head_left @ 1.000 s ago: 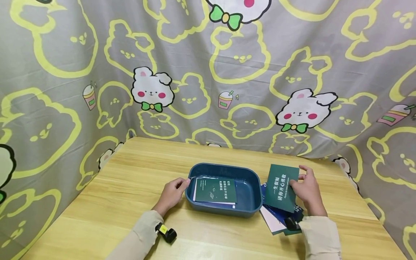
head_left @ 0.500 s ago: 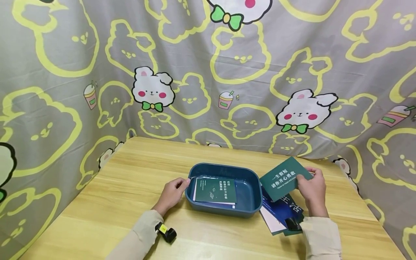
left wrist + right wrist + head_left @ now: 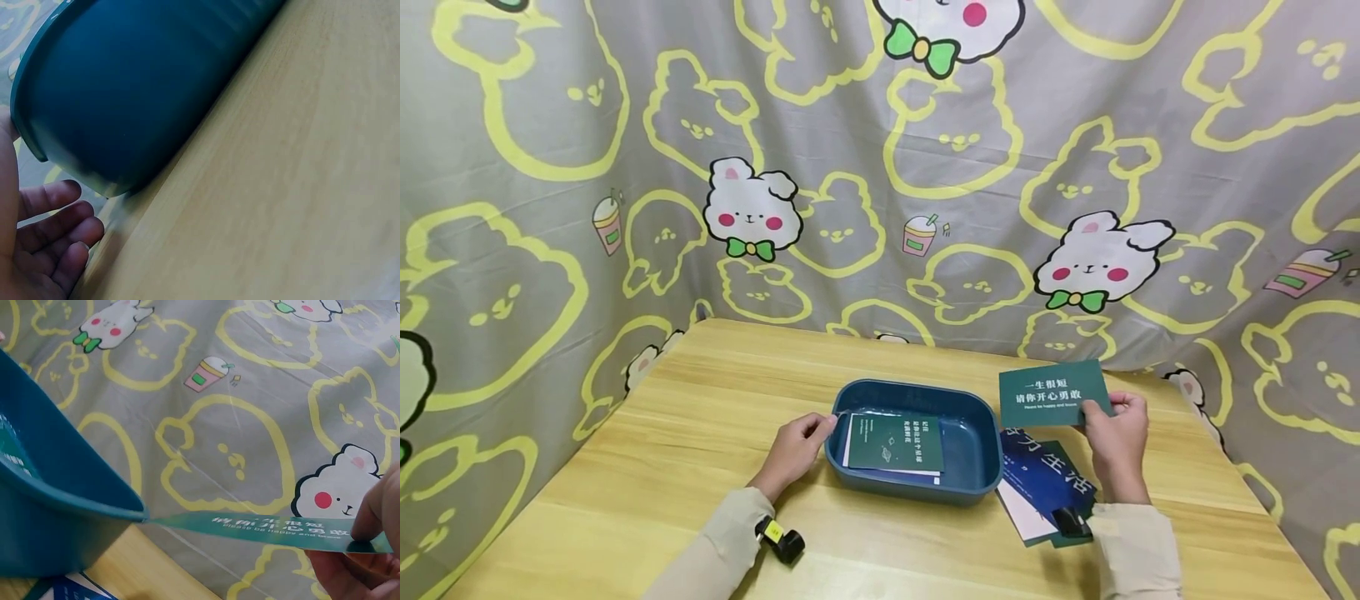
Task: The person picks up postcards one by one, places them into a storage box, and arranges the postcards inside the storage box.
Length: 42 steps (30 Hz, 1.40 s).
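A: Holding what in the right hand [image 3: 1116,427]?

B: Pinching the green "Please be happy and brave" card [image 3: 1051,393] by its rt end, thumb on top, fingers curled under. Printed side up, held clear of the table [image 3: 850,554], just beyond the rt end of the dark-blue plastic bin [image 3: 917,490]. Can't tell if touching the rim.

A: Doing what w/ the left hand [image 3: 796,450]?

B: Touching the bin's left rim, other fingers loosely bent, off the wall. Can't tell if actually gripping; prob. steadying.

A: Any other cards?

B: Yep. Beside the bin's rt end, overlapping askew: a blue white-lettered card [image 3: 1033,482], a pale pink card [image 3: 1024,515], some green underneath. In the bin, toward the left: a green planet card [image 3: 891,442] atop others, approx. squared up.

A: At which step, then?

B: Judging by neat stack vs. loose pile: prob. moving cards into the bin, now between pick-up & drop-off.

A: Needing what next?

B: Prob. raising the card over the rt rim, swinging left, lowering it flat onto the stack, then letting go. Watch for snagging its far edge on the rim.
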{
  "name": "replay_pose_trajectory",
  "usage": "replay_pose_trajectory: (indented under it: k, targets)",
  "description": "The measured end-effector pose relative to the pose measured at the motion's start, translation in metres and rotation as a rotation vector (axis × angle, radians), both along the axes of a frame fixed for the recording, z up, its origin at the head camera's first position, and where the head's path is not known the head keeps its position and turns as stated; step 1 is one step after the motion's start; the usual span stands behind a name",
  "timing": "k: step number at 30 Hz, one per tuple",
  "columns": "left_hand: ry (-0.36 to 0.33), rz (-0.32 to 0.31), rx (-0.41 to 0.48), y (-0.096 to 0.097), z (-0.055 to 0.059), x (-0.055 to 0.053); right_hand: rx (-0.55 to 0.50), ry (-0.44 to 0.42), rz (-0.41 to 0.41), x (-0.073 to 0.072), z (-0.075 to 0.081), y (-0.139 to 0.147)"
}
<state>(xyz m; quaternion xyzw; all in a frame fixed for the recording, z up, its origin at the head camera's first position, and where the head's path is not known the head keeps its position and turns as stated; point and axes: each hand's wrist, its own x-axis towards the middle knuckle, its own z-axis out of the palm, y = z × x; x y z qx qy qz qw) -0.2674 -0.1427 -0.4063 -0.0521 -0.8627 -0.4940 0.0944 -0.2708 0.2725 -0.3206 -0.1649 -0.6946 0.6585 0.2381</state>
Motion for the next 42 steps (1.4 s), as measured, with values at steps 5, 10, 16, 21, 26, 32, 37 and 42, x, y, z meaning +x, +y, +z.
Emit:
replay_pose_trajectory:
  k: [5,10,16,21,26,32,37,42]
  targets:
    - [0.012,0.002,-0.009,-0.001,-0.001,0.0,-0.101,0.016,0.039,-0.001,0.001,-0.005]
    - [0.0,0.008,-0.008,0.0,-0.001,0.0,-0.061,-0.026,0.069,-0.002,0.0,-0.006]
    - [-0.001,0.003,-0.009,0.0,0.001,-0.001,-0.038,0.001,0.113,-0.003,-0.001,-0.01]
    - [-0.006,0.008,-0.013,0.0,0.001,-0.001,-0.069,0.051,0.103,-0.004,-0.002,-0.018]
    - [0.005,0.003,-0.017,0.0,0.0,-0.001,-0.043,0.029,0.118,-0.004,-0.004,-0.025]
    - [-0.015,0.007,-0.013,0.0,0.001,0.0,0.016,0.014,0.136,-0.004,-0.006,-0.03]
    - [-0.019,0.009,-0.012,0.0,0.001,0.001,0.043,-0.006,0.154,-0.004,-0.007,-0.033]
    - [-0.019,0.008,-0.009,0.0,0.001,0.0,0.077,-0.035,0.167,-0.005,-0.005,-0.035]
